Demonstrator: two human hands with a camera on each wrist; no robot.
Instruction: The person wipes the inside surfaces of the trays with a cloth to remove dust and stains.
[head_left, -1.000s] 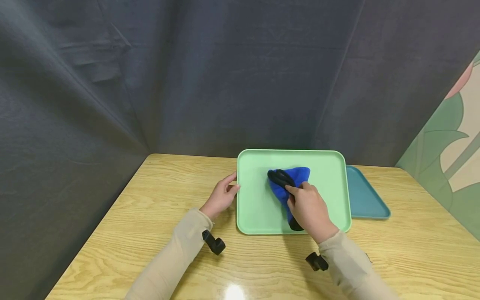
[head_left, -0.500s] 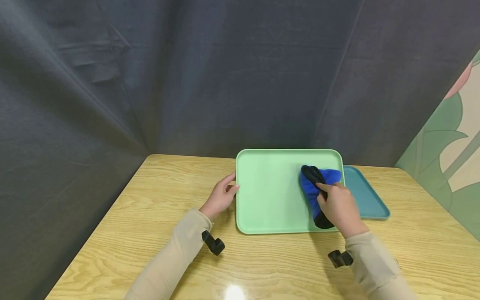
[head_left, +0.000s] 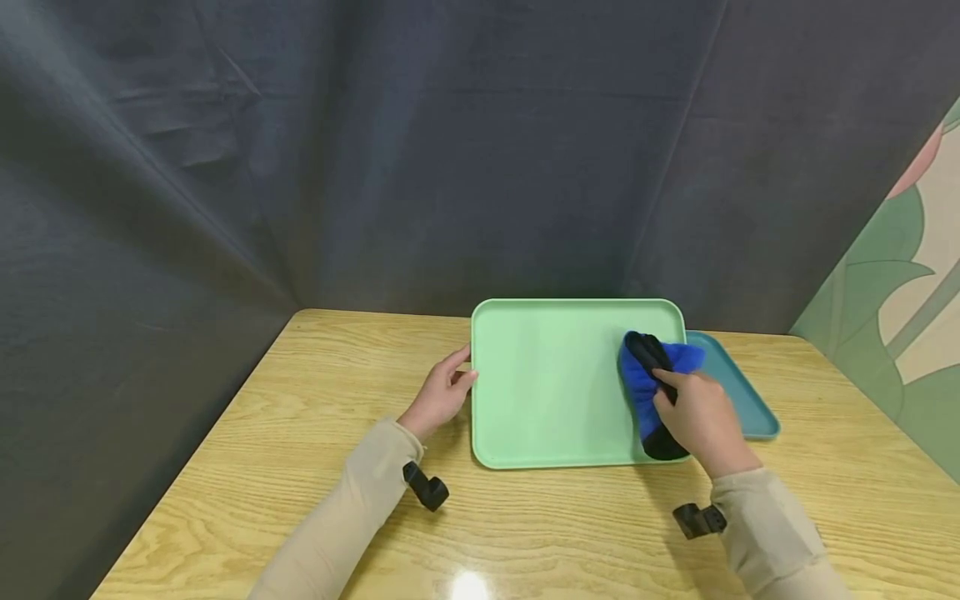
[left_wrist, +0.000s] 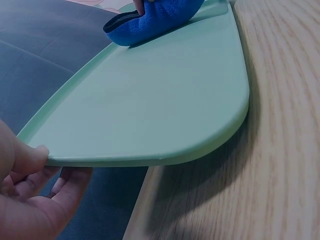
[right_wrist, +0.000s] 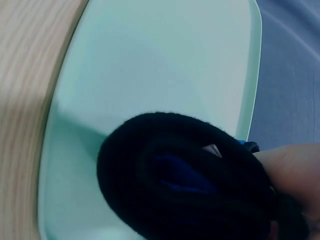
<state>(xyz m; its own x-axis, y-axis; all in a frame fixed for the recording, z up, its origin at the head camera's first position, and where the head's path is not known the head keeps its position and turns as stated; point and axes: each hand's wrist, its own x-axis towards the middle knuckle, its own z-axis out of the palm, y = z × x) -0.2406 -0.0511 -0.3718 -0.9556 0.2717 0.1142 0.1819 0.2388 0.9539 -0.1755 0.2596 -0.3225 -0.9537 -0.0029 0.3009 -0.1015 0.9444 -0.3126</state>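
Observation:
My left hand (head_left: 437, 395) holds the left edge of a light green tray (head_left: 547, 392). In the left wrist view the thumb (left_wrist: 31, 159) lies on the rim and the other fingers reach underneath. My right hand (head_left: 697, 412) grips a folded blue cloth with black edging (head_left: 637, 387) at the tray's right end. The cloth lies over that end and partly hides its rim. In the right wrist view the cloth's rolled black edge (right_wrist: 135, 165) fills the lower middle and hides most of the fingers.
A teal tray (head_left: 742, 396) lies on the wooden table (head_left: 525, 533) to the right, partly covered by the green tray and the cloth. Dark fabric (head_left: 480, 167) hangs behind the table. A leaf-patterned wall (head_left: 892, 283) stands at the right.
My right hand has moved the blue cloth rightward, from the middle of the green tray to its right end. My left hand has stayed at the left edge.

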